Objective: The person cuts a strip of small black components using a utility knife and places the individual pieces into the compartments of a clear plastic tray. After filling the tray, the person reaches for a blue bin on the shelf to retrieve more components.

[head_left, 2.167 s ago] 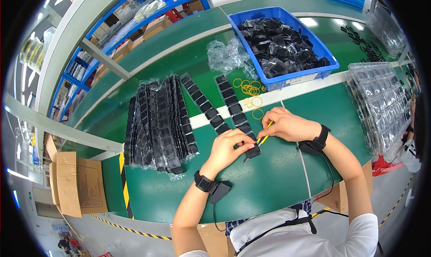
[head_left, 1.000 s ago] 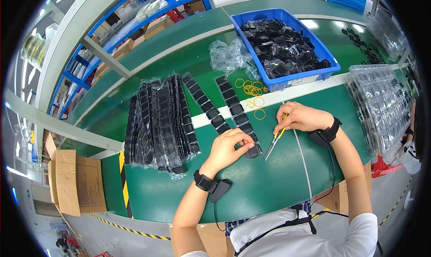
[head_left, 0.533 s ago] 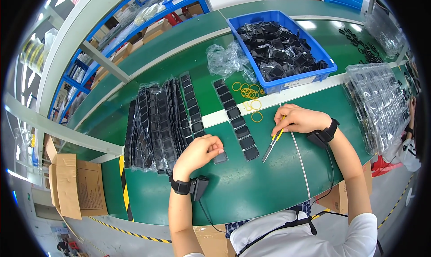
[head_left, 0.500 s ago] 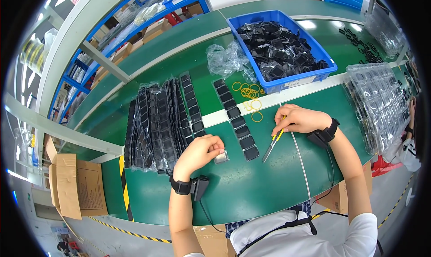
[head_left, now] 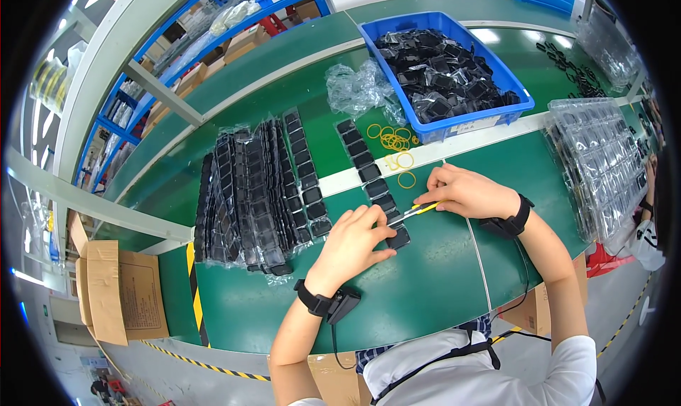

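Note:
My right hand pinches a slim yellow cutter knife, its metal end pointing left across a strip of black square pieces in clear plastic. At the strip's near end is my left hand, thumb and forefinger bent around the edge of the last pieces, partly hiding them. The metal end comes close to the left forefinger. Left of that hand lies another such strip, beside a thick row of packed strips.
Beyond the strip stand a blue bin full of black pieces and crumpled clear plastic. Yellow rubber bands lie near the bin. Stacked clear trays are at the right. A cardboard box stands left of the green table.
My left hand has moved right, from the neighbouring strip to the near end of the separate one. My right hand has turned the cutter knife from pointing toward me to pointing left over that strip.

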Tool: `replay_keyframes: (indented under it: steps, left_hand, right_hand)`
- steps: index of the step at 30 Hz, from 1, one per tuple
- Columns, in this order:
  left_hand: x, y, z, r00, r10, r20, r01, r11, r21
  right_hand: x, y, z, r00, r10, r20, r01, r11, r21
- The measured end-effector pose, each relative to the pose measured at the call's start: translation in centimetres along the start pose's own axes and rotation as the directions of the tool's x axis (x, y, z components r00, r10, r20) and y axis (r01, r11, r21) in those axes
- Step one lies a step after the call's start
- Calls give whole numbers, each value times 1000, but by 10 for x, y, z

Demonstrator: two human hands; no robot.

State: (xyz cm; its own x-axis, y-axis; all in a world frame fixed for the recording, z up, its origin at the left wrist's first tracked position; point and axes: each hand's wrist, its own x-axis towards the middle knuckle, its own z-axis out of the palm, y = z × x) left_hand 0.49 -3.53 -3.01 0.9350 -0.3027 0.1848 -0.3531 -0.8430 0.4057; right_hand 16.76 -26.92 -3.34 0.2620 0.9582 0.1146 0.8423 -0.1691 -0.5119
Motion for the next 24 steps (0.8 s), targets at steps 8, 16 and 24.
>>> replay_keyframes:
  steps: [8, 16, 24]
  left_hand:
    - [2, -19, 2, 1000, -28, -2, 27, 988, -154]
    - [4, -38, 23, 989, -105, -100, 63, 933, -355]
    - [2, -44, 25, 985, -143, -98, 87, 897, -434]
  right_hand:
    - [-2, 0, 4, 982, 2, 190, -40, 980, 196]
    - [2, 3, -4, 964, 33, 264, -107, 957, 270]
    - [1, 31, 4, 961, 217, 173, -265, 525, 809]
